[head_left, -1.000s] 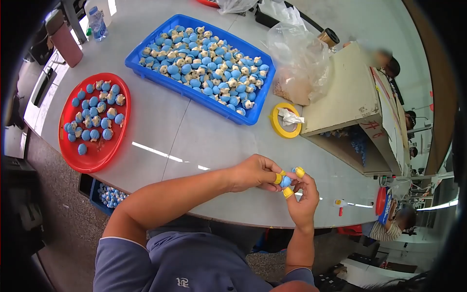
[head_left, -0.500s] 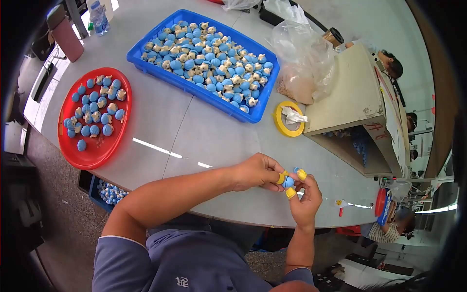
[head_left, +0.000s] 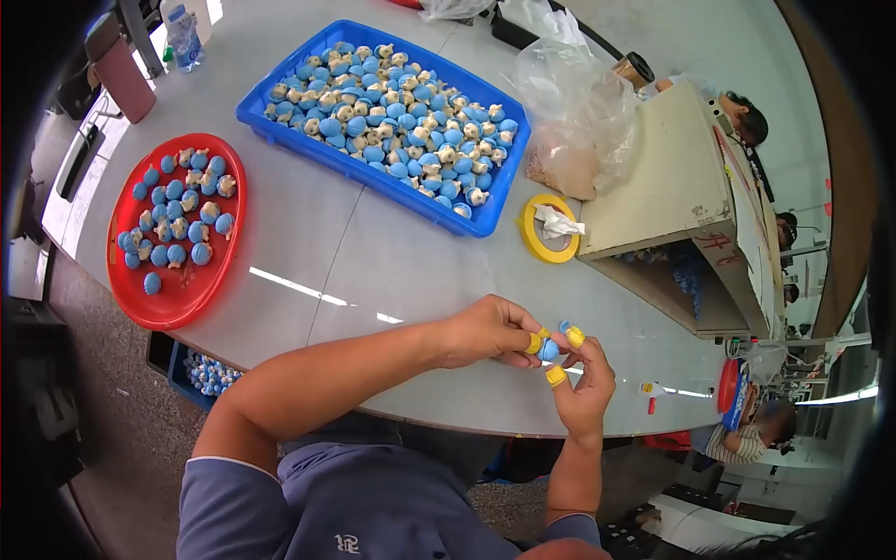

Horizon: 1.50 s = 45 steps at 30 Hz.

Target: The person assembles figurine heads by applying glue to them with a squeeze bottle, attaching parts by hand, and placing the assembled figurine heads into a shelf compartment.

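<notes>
In the head view, my left hand [head_left: 492,333] pinches a small blue ball-shaped figure [head_left: 549,352] above the table's front part. My right hand [head_left: 588,383] is closed round the other side of it, thumb below and fingers above. Yellow wrappings cover several fingertips on both hands. A tiny blue piece [head_left: 564,327] shows by the upper fingertips of my right hand; what holds it is unclear. Similar blue and cream figures lie on a red oval tray [head_left: 201,297] at left. Many more fill a blue rectangular tray [head_left: 322,161] farther back.
A yellow tape roll [head_left: 530,233] with crumpled white tissue lies beside an open-fronted box [head_left: 653,201]. Behind it is a clear plastic bag [head_left: 588,112]. A pink bottle [head_left: 121,70] and a water bottle [head_left: 185,39] stand back left. Co-workers sit at right.
The whole view has shifted slightly, so the trays sit a little farther left. Both hands stay together on the small figure, with barely any finger movement.
</notes>
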Each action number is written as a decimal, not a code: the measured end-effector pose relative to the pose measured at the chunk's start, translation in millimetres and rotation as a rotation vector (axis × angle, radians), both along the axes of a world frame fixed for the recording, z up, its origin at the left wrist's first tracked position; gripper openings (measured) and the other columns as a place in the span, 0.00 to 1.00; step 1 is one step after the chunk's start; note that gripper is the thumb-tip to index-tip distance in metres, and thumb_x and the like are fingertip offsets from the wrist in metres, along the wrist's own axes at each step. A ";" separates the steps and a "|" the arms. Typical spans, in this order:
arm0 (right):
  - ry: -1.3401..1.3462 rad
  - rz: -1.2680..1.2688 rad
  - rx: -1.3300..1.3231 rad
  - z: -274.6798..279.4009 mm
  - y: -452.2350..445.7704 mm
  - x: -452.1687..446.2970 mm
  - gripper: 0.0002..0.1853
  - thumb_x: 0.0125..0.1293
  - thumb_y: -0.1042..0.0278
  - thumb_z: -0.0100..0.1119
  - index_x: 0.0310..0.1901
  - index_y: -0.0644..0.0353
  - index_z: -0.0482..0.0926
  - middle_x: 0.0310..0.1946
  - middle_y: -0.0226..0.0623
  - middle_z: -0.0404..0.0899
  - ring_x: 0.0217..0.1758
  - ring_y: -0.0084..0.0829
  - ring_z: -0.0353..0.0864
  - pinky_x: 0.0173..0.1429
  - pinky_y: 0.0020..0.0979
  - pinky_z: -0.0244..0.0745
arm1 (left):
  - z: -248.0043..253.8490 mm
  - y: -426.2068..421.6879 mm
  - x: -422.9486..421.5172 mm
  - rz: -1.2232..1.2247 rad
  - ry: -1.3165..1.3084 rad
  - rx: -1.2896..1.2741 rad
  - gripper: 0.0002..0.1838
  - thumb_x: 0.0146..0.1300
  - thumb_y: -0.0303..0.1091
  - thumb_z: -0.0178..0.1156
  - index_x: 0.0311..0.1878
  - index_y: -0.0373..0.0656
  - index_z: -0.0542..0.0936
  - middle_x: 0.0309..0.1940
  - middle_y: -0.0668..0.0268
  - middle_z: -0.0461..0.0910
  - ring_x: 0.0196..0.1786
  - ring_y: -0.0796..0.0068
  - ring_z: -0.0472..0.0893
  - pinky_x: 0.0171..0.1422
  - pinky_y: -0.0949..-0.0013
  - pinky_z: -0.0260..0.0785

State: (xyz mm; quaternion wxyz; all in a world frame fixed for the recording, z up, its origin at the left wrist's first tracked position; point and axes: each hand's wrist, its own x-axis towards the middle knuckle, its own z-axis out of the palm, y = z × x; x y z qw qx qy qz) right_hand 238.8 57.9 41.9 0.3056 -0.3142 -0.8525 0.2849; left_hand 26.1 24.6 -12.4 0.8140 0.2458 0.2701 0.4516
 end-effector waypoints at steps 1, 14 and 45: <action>0.011 -0.006 -0.013 -3.7 1.3 3.0 0.24 0.55 0.84 0.69 0.55 0.62 0.77 0.46 0.38 0.88 0.40 0.29 0.79 0.40 0.27 0.72 | -0.8 0.1 0.6 0.007 -0.006 0.001 0.14 0.69 0.26 0.61 0.54 0.29 0.80 0.47 0.56 0.85 0.46 0.71 0.87 0.55 0.71 0.82; -0.007 -0.040 0.076 0.0 -2.6 -3.2 0.22 0.58 0.84 0.67 0.56 0.63 0.78 0.45 0.39 0.89 0.40 0.27 0.78 0.38 0.27 0.73 | -2.5 -1.2 1.8 0.011 0.001 0.047 0.14 0.70 0.26 0.61 0.55 0.28 0.80 0.49 0.56 0.84 0.48 0.70 0.86 0.58 0.70 0.81; 0.257 -0.149 -0.458 -24.2 -2.7 -23.4 0.17 0.66 0.76 0.68 0.55 0.65 0.77 0.39 0.30 0.79 0.40 0.18 0.77 0.41 0.22 0.74 | 9.7 -8.8 6.6 0.128 0.074 -0.072 0.15 0.74 0.35 0.58 0.55 0.33 0.74 0.47 0.59 0.81 0.48 0.69 0.86 0.56 0.66 0.80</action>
